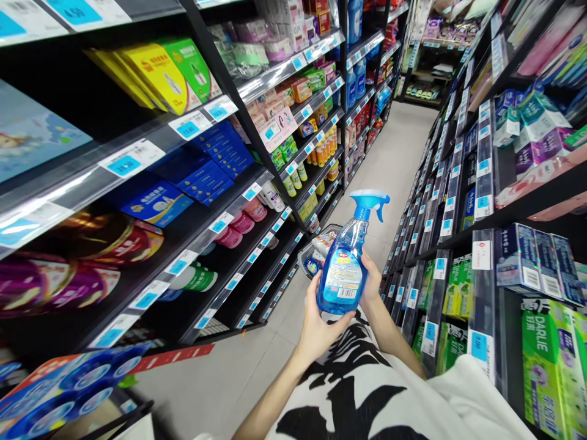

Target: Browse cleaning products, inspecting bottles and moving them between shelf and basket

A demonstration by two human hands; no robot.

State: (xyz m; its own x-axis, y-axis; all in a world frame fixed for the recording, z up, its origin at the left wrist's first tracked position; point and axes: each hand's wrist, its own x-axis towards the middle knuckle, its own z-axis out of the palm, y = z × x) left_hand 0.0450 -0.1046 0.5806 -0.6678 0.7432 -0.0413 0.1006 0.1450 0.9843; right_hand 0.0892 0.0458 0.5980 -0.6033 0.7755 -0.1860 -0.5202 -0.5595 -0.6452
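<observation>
A blue spray bottle with a light-blue trigger head is held up in front of my body, its printed back label facing me. My left hand cups its lower left side and base, thumb along the bottom edge. Around the right side of the bottle wraps my right hand, with part of its fingers hidden behind the bottle. Just beyond the bottle, low down, is a grey shopping basket with packaged goods inside, partly covered by the bottle.
Shelves with price tags line both sides of a narrow aisle with a pale tiled floor. At left stand blue boxes and pink jars. Toothpaste boxes fill the near right shelf. A blue-and-orange display juts in at lower left.
</observation>
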